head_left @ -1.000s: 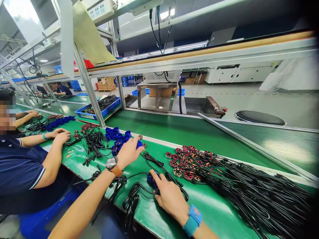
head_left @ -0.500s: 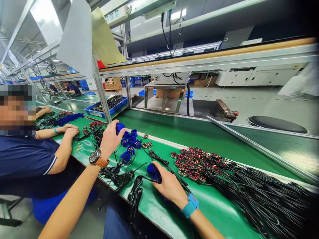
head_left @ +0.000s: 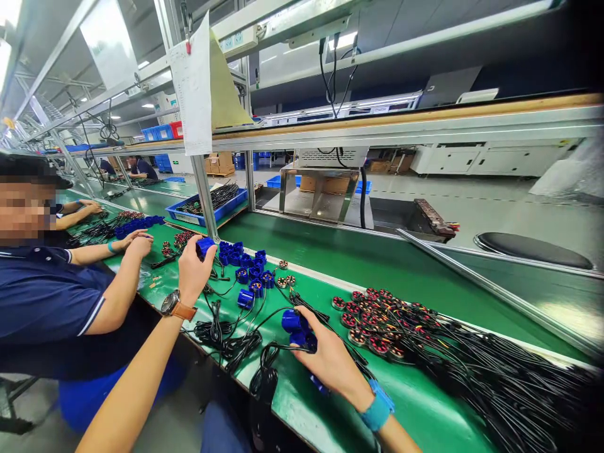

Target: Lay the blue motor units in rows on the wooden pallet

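My left hand (head_left: 192,275), with a watch at the wrist, is closed around a blue plastic housing (head_left: 204,247) above the green bench. Nearer to me, my right hand (head_left: 327,353) grips another blue plastic housing (head_left: 297,331) with a black cable running from it. Its fingers hide part of that piece. Between the hands lie several blue housings (head_left: 245,298), some with round wound motor cores inside. Coiled black cables (head_left: 226,338) rest along the front edge of the bench.
A large heap of round red motor cores (head_left: 372,318) with long black cables (head_left: 500,365) spreads to the right. A metal post (head_left: 204,195) and a blue tray (head_left: 189,214) of cables stand behind my left hand. A co-worker (head_left: 42,289) sits close on the left.
My left hand has moved slightly left and down in view with its blue housing, which now shows more fully. The right hand's housing has turned, and the whole view has shifted.
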